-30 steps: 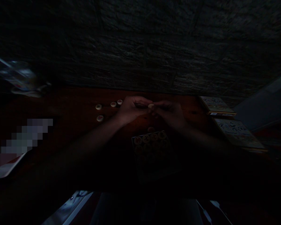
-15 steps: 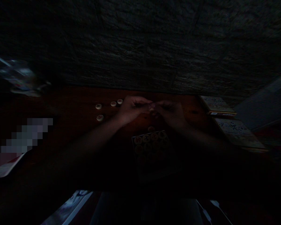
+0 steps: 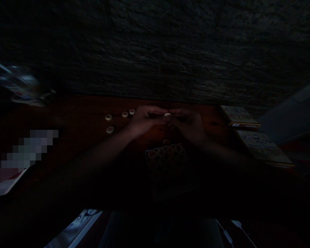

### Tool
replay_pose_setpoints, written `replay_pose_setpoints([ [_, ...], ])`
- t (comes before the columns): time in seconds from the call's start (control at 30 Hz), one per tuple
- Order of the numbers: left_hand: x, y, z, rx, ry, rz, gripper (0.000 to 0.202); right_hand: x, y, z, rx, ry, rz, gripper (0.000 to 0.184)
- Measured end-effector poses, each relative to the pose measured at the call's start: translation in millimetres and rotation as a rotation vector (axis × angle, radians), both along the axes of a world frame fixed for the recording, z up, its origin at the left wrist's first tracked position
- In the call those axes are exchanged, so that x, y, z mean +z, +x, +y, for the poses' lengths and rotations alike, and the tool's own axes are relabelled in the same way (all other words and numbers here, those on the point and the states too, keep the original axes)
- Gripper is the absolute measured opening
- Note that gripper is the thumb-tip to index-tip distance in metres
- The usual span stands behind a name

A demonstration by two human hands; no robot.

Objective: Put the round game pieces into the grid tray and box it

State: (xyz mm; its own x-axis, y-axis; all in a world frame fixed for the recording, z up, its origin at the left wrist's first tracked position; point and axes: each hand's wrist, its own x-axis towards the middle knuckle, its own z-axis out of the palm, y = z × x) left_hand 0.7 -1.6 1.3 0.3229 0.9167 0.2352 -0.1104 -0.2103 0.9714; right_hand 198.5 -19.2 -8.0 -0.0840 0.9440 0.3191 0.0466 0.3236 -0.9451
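Observation:
Between the fingertips of both hands is a small pale round Chinese chess piece, partly hidden by the fingers. My left hand pinches it from the left, and my right hand closes on it from the right. Nearer to me lies a box with rows of round pieces marked in red and black; its near part is lost in the dark. One loose piece rests just beyond the box's far edge. Left of my left hand, several pieces lie on the wooden table.
Two flat printed boxes, a far one and a near one, lie at the right. A plastic cup with a straw stands at the far left, nearer a tray-like edge. A stone wall rises behind the table.
The chess piece between my fingertips has turned, and more of its pale surface shows. My right fingers have shifted slightly; my arms stay in place.

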Motion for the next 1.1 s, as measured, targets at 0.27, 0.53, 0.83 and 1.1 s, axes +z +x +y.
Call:
replay_pose_setpoints([
  [0.27, -4.4, -1.1, 4.6, 0.049, 0.058, 0.002, 0.034, -3.6, 2.2, 0.9, 0.005, -0.002, 0.014, 0.043],
  [0.53, -2.3, 1.1, 1.4, -0.007, -0.088, -0.1, 0.038, -5.8, 1.8, -2.2, -0.006, 0.212, -0.091, 0.027],
  [0.83, 2.9, 1.0, -0.3, -0.107, -0.198, -0.171, 0.028, -7.1, 6.5, -2.9, -0.118, 0.386, -0.328, 0.024],
  [1.1, 5.3, 0.5, -0.1, -0.117, -0.181, -0.15, 0.021, -7.3, 9.3, -5.3, -0.128, 0.429, -0.427, 0.029],
])
